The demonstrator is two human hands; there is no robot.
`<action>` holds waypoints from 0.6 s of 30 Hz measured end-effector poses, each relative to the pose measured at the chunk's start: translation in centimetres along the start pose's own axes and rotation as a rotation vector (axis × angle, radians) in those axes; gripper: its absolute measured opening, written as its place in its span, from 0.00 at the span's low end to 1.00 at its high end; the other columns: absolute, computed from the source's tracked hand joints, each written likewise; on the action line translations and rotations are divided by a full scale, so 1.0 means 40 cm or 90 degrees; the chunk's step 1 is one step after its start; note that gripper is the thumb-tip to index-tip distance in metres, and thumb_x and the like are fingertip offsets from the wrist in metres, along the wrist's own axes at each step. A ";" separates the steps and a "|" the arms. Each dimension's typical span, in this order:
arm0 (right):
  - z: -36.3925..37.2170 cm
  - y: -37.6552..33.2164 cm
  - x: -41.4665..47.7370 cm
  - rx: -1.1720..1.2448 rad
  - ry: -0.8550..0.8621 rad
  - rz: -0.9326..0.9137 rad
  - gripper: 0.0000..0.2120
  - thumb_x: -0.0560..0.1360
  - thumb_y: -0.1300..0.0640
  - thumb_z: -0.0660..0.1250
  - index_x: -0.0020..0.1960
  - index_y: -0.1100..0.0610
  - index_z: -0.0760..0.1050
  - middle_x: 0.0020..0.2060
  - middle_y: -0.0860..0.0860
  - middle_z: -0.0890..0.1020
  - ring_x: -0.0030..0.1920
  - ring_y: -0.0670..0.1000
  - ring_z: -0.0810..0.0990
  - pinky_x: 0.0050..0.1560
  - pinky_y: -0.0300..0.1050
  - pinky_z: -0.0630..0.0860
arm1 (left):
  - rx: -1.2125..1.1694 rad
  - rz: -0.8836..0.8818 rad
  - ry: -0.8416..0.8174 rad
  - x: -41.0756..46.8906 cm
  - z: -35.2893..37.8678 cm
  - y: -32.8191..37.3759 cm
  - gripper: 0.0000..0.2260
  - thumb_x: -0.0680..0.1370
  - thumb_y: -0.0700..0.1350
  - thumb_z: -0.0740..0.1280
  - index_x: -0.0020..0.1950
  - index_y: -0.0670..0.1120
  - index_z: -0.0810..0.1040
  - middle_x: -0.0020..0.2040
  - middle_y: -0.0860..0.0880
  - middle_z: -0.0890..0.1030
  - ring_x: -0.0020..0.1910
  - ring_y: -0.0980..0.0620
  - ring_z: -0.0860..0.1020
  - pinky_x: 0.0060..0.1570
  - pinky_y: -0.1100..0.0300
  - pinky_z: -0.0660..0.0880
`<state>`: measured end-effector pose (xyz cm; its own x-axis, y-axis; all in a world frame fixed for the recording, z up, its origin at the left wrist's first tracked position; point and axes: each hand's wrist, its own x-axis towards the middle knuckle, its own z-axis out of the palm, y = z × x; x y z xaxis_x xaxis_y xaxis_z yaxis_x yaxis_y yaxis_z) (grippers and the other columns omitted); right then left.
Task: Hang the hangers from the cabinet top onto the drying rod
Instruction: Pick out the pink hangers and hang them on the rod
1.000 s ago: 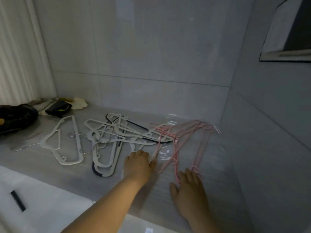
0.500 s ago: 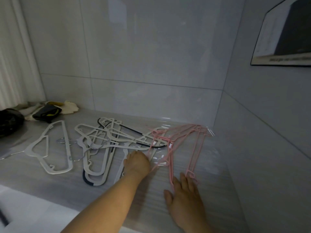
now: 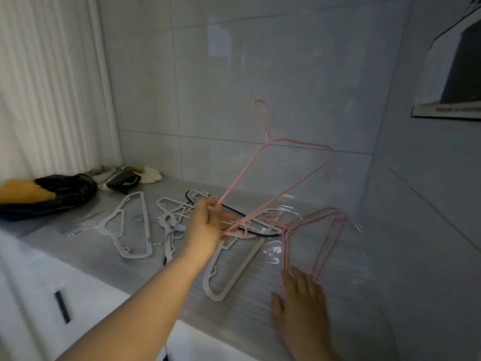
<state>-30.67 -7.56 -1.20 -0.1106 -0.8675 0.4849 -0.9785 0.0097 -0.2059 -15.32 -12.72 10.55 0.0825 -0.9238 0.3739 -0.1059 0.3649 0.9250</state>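
My left hand (image 3: 208,225) grips one end of a thin pink wire hanger (image 3: 283,168) and holds it lifted, its hook pointing up in front of the tiled wall. More pink wire hangers (image 3: 322,235) lie flat on the plastic-covered cabinet top (image 3: 364,282). My right hand (image 3: 299,306) rests flat on that surface, fingers straight, touching the near ends of the lying pink hangers. A pile of white plastic hangers (image 3: 171,217), a single white hanger (image 3: 130,225) and another white one (image 3: 229,269) lie to the left and under my left hand. The drying rod is out of view.
A black bag with something yellow (image 3: 44,194) and a heap of cloths (image 3: 125,175) sit at the back left of the cabinet top. Tiled walls close the back and right. A white cabinet front with a black handle (image 3: 62,306) is below left.
My left hand has closed on a pink hanger and lifted it from flat on the cabinet top to upright. My right hand has stayed flat by the other pink hangers.
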 end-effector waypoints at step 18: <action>-0.428 -0.239 -0.057 0.482 -0.126 -0.241 0.06 0.75 0.66 0.64 0.47 0.62 0.80 0.43 0.66 0.82 0.46 0.64 0.79 0.41 0.48 0.66 | 0.359 -0.071 0.239 -0.752 -0.394 0.366 0.11 0.77 0.36 0.61 0.37 0.49 0.74 0.22 0.50 0.78 0.23 0.58 0.78 0.31 0.65 0.77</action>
<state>-24.05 2.84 14.21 0.2999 -0.8164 0.4935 -0.5562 -0.5699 -0.6048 -3.74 22.25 13.91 0.4500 -0.8128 0.3700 -0.5676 0.0595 0.8212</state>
